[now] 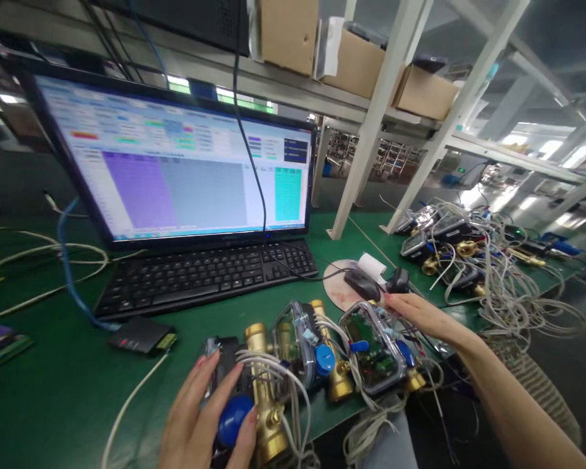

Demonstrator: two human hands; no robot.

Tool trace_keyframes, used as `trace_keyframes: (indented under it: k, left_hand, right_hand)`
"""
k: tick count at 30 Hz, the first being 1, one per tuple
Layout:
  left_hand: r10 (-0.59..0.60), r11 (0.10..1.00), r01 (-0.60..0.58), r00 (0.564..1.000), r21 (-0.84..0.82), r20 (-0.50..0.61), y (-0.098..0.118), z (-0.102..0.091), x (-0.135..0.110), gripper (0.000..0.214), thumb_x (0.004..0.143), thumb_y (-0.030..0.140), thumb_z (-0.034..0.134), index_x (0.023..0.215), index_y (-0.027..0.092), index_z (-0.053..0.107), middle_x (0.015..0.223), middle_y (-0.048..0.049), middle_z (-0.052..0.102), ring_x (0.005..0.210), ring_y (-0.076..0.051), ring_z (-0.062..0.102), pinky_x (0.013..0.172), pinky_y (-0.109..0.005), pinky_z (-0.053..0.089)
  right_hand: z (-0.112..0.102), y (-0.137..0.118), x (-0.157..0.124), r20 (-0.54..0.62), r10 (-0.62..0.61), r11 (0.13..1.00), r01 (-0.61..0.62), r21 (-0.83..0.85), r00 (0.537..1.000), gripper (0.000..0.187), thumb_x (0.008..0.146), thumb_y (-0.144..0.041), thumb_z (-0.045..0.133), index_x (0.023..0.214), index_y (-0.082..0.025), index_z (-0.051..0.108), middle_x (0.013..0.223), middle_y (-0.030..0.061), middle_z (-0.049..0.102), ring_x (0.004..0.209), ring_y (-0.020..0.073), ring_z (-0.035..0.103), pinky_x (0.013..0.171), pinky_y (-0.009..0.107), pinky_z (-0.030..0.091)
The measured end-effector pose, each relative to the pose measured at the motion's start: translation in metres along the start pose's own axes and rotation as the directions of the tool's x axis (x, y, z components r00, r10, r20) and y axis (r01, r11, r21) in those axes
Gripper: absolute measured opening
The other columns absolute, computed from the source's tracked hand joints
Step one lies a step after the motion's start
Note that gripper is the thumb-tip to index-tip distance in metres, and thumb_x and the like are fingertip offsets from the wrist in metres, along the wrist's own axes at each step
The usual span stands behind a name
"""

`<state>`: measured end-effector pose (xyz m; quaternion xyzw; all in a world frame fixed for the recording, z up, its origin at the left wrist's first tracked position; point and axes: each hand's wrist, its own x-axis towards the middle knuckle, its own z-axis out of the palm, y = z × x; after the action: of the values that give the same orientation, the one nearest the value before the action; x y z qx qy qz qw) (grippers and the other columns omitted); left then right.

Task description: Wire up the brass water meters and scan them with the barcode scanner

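Note:
My left hand (200, 410) curves over the nearest water meter at the bench's front, fingers spread and the blue round cap (235, 420) between thumb and fingers. Its thumb lies against the brass pipe body (261, 391). A second meter with a clear-lidded box (295, 345) and its brass pipe (339, 381) lies to the right. Farther right is a third clear-lidded meter box (374, 352) showing a green circuit board. My right hand (415, 312) stretches out flat above that box's far edge, fingertips near the black mouse (362, 284). It holds nothing visible.
A monitor (190, 176) and black keyboard (209, 273) stand behind the meters. A small black box (141, 335) with cables lies left. To the right, several meters (449, 234) sit in tangled grey cables (508, 293). White shelf posts (371, 130) rise behind the mouse.

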<state>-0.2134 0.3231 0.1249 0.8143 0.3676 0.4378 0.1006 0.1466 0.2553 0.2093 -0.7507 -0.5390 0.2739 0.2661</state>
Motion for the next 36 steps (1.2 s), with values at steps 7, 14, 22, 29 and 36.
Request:
trace_keyframes:
  k: [7, 14, 22, 29, 36]
  left_hand:
    - [-0.009, 1.0, 0.01, 0.996, 0.008, -0.093, 0.009, 0.003, 0.006, 0.03, 0.088, 0.022, 0.05, 0.118, 0.022, 0.052, 0.139, -0.0085, 0.041, 0.129, -0.027, 0.039, 0.11, -0.048, 0.033]
    - [-0.014, 0.997, 0.025, 0.989, 0.074, -0.146, 0.016, 0.002, 0.011, 0.028, 0.088, 0.025, 0.051, 0.115, 0.02, 0.053, 0.136, -0.0101, 0.044, 0.13, -0.026, 0.038, 0.112, -0.046, 0.03]
    - [0.179, 0.982, -0.184, 0.977, 0.034, 0.117, 0.078, 0.017, 0.086, 0.031, 0.092, 0.034, 0.041, 0.113, 0.018, 0.056, 0.117, -0.0066, 0.06, 0.111, -0.02, 0.055, 0.101, -0.035, 0.041]
    - [0.032, 0.912, -0.242, 0.847, 0.331, 0.531, 0.065, 0.079, 0.125, 0.039, 0.092, 0.036, 0.032, 0.105, 0.014, 0.062, 0.111, -0.0116, 0.063, 0.104, -0.027, 0.059, 0.092, -0.04, 0.046]
    - [0.034, 0.882, -0.291, 0.823, 0.37, 0.567, 0.065, 0.078, 0.122, 0.044, 0.094, 0.037, 0.025, 0.096, 0.016, 0.064, 0.101, -0.01, 0.064, 0.099, -0.025, 0.059, 0.092, -0.038, 0.044]
  right_hand:
    - [0.017, -0.027, 0.001, 0.02, 0.015, 0.924, -0.006, -0.382, 1.0, 0.055, 0.071, -0.051, 0.062, 0.114, -0.017, 0.059, 0.102, 0.0111, 0.067, 0.089, 0.0257, 0.061, 0.08, 0.037, 0.044]
    - [0.031, -0.028, 0.019, -0.007, -0.078, 0.913, 0.068, -0.401, 0.997, 0.046, 0.071, -0.042, 0.062, 0.11, -0.017, 0.061, 0.102, 0.0121, 0.066, 0.09, 0.0271, 0.061, 0.078, 0.037, 0.045]
    - [0.022, 0.002, 0.005, -0.104, -0.223, 0.964, 0.204, -0.17, 0.969, 0.058, 0.083, -0.066, 0.038, 0.105, -0.018, 0.062, 0.1, 0.0083, 0.067, 0.091, 0.0206, 0.062, 0.082, 0.034, 0.047]
    - [0.026, 0.034, -0.036, -0.361, -0.354, 0.933, 0.351, -0.078, 0.863, 0.039, 0.09, -0.04, 0.044, 0.119, -0.017, 0.053, 0.12, 0.0092, 0.059, 0.112, 0.0179, 0.054, 0.099, 0.035, 0.041]
    - [0.049, 0.065, -0.061, -0.395, -0.594, 0.804, 0.538, -0.255, 0.7, 0.036, 0.088, -0.033, 0.05, 0.123, -0.026, 0.052, 0.133, 0.0084, 0.048, 0.124, 0.0214, 0.045, 0.105, 0.042, 0.04]
